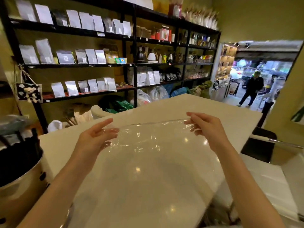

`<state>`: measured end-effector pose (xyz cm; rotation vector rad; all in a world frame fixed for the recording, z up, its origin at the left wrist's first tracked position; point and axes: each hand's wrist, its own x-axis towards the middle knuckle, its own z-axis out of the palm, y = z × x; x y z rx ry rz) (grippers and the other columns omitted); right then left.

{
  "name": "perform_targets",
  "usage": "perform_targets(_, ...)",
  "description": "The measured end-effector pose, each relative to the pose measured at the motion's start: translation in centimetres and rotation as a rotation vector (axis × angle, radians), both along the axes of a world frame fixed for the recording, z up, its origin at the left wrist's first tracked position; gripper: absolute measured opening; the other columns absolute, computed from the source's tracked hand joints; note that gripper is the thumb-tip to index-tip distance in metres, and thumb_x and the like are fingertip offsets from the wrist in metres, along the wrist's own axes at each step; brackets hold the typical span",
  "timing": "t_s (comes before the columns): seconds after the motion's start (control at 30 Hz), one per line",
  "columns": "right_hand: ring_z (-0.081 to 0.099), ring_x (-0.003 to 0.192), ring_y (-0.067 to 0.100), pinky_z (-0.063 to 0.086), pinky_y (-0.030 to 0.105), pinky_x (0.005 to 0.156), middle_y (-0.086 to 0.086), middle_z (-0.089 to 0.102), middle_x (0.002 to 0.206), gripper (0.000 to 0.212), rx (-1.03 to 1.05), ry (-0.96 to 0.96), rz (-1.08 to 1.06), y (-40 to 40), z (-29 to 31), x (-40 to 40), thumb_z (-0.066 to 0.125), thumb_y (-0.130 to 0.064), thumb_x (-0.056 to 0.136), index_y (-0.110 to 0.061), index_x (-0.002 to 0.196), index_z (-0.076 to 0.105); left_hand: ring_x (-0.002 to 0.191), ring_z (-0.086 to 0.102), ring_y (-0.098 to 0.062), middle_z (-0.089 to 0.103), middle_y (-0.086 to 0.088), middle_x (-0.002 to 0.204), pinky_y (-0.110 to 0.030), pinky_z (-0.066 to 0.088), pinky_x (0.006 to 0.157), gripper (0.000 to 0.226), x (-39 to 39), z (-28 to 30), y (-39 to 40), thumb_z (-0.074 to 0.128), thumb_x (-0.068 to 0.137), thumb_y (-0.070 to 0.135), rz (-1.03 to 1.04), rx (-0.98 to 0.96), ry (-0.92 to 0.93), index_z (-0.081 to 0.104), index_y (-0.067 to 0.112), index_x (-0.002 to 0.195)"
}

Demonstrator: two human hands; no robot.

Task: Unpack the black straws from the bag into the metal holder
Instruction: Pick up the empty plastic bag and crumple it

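A clear plastic bag (pixel 141 142) is stretched flat above the white counter (pixel 164 104), and I see no straws inside it. My left hand (pixel 97 134) pinches its left edge. My right hand (pixel 204 125) pinches its right top corner. At the far left stands the metal holder (pixel 21 186), a shiny cylinder with holes, packed with black straws (pixel 18 155) that stick up from its top.
Black shelves (pixel 134 63) with silver pouches, kettles and jars fill the wall behind the counter. Bags lie on the floor beneath them. A black chair (pixel 259 142) stands to the right. A person (pixel 251 89) walks by the doorway at far right.
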<state>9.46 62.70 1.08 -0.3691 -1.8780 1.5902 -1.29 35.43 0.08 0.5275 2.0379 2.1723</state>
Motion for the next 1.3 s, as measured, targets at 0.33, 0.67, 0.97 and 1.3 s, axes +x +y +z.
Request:
perform_targets(0.33,0.056,0.082,0.018,0.042,0.028,0.075,0.001,0.062,0.08,0.015,0.462,-0.154,-0.085,-0.2,2.1,1.6,0.074,-0.014,0.074,-0.025,0.084,0.073,0.072,0.055,0.004,0.066,0.002,0.085,-0.011,0.039,0.067,0.024,1.0,0.8,0.0,0.068,0.076,0.015,0.347,-0.312,0.463,0.069,0.01,0.099)
perform_targets(0.67,0.064,0.091,0.017,0.051,0.039,0.085,0.0,0.072,0.098,0.017,0.947,-0.254,0.1,-5.8,2.0,0.8,0.067,-0.024,0.081,-0.02,0.097,0.071,0.101,0.05,-0.024,0.052,-0.002,0.103,0.0,0.022,0.096,0.022,3.5,2.2,0.5,0.068,0.074,0.021,0.377,-0.366,0.805,0.069,0.015,0.095)
perform_targets(0.97,0.069,0.058,0.015,0.056,0.023,0.053,0.003,0.072,0.06,0.008,0.025,0.022,0.22,-5.0,4.2,2.9,0.065,-0.005,0.079,-0.008,0.083,0.07,0.118,0.054,-0.018,0.056,-0.002,0.131,-0.031,0.044,0.094,0.093,2.5,1.8,-0.2,0.079,0.041,0.058,-0.162,-0.129,0.064,0.049,0.027,0.123)
perform_targets(1.3,0.072,0.063,0.021,0.056,0.027,0.053,0.005,0.073,0.066,0.029,-0.296,0.019,0.224,-5.8,0.4,3.2,0.056,-0.006,0.087,-0.019,0.113,0.055,0.063,0.071,-0.014,0.076,-0.007,0.07,-0.02,0.056,0.053,0.062,3.2,1.2,0.5,0.063,0.074,0.012,-0.18,0.185,-0.126,0.04,0.015,0.131)
